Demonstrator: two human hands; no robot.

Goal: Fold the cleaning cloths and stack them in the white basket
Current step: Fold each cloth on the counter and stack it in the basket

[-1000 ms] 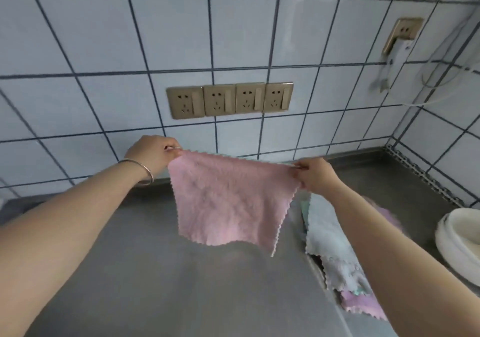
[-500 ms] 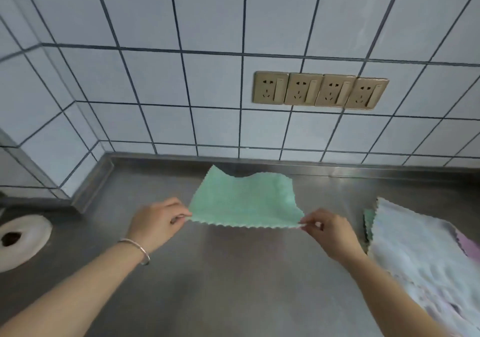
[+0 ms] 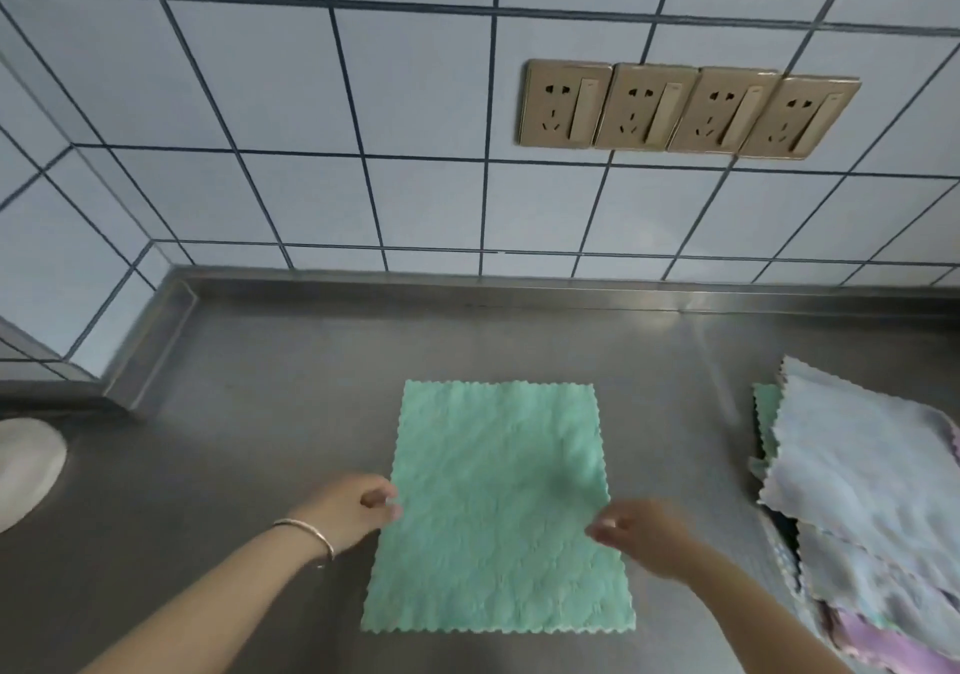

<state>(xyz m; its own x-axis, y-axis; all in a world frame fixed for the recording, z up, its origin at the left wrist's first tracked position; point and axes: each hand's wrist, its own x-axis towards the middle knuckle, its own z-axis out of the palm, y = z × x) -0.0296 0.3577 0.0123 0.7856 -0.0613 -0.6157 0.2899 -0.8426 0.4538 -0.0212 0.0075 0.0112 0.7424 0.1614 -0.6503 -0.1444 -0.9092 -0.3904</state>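
A green cleaning cloth [image 3: 498,507] lies spread flat on the steel counter [image 3: 260,465], unfolded, with its zigzag edges showing all round. My left hand [image 3: 353,510] pinches the middle of its left edge, a thin bangle on the wrist. My right hand [image 3: 639,536] grips the middle of its right edge, fingers curled over the fabric. A loose pile of cloths [image 3: 862,471] sits at the right, pale blue on top with green and pink ones under it. The white basket is not in view.
Tiled walls meet in a corner at the back left, behind a raised steel lip [image 3: 519,284]. Several wall sockets [image 3: 685,109] are mounted above the counter. A white round object [image 3: 26,471] lies at the left edge.
The pink cloth held up a second ago is gone. The green cloth, held stretched in the air, now lies flat, and both hands have shifted to its side edges. The view tilted down.
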